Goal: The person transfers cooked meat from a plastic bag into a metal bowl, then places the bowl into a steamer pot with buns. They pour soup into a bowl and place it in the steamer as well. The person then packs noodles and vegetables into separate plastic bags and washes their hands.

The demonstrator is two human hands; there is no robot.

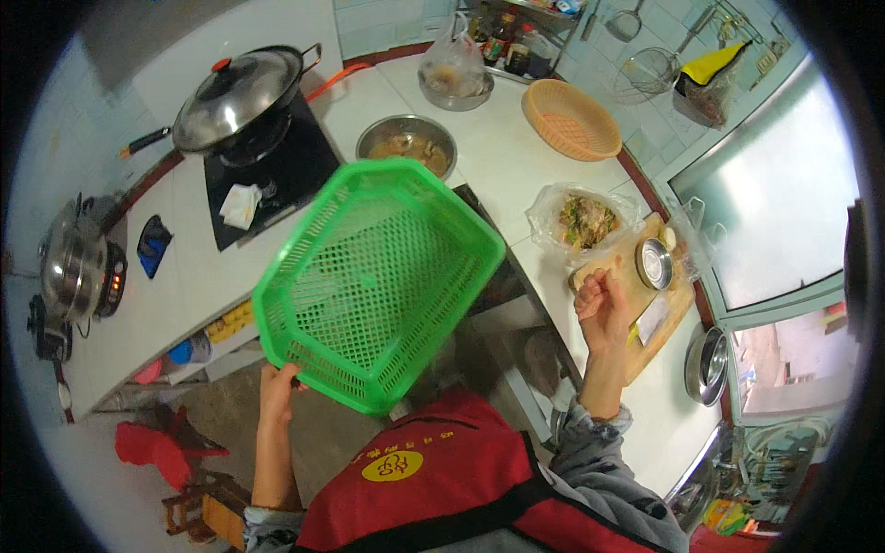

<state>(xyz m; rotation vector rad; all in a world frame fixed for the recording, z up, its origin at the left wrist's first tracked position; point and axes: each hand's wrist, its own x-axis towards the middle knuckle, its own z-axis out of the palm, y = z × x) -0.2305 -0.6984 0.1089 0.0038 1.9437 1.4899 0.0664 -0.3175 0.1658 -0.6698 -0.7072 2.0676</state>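
A large green plastic basket [392,355] with perforated sides hangs tilted in front of me, its inside showing with nothing in it. My left hand [279,382] grips its near-left rim. My right hand [604,300] is raised over the near edge of the wooden cutting board [610,265]; its fingers curl in, and I see nothing in them. On the board stands a small round metal dish [654,264]. Just beyond lies an open clear plastic bag [546,221] of chopped food [588,221].
A lidded wok [230,100] sits on the black cooktop [295,166] at far left. Along the counter [493,157] stand a metal bowl of food in liquid [406,124], a bagged bowl [456,90] and an orange basket [572,120]. Metal bowls [706,367] lean near the right window.
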